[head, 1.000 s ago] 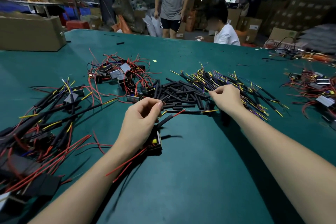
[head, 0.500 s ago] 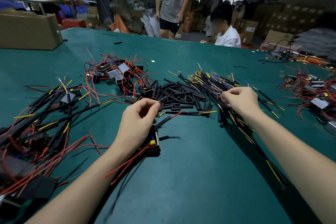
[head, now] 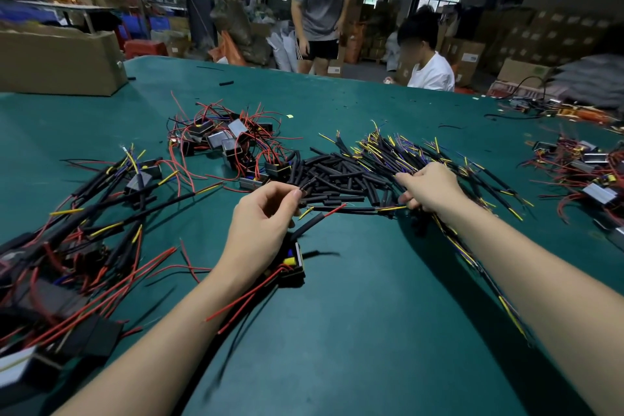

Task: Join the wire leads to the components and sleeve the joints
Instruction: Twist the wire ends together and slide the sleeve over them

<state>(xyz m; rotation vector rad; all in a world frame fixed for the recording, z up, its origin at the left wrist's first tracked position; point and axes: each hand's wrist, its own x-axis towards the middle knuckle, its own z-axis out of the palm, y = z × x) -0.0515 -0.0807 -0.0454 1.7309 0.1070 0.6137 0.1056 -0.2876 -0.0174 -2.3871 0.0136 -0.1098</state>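
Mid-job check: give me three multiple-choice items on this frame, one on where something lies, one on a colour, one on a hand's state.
1. The loose black sleeves lie:
A between the hands
B in the cardboard box
C on the floor

2. The table cover is:
A green
B white
C red

3. The left hand:
A lies flat and open
B pinches a thin lead
C grips a box

Answers:
1 A, the pile sits between both hands.
2 A, teal-green throughout.
3 B, thumb and finger close on a lead above the component.
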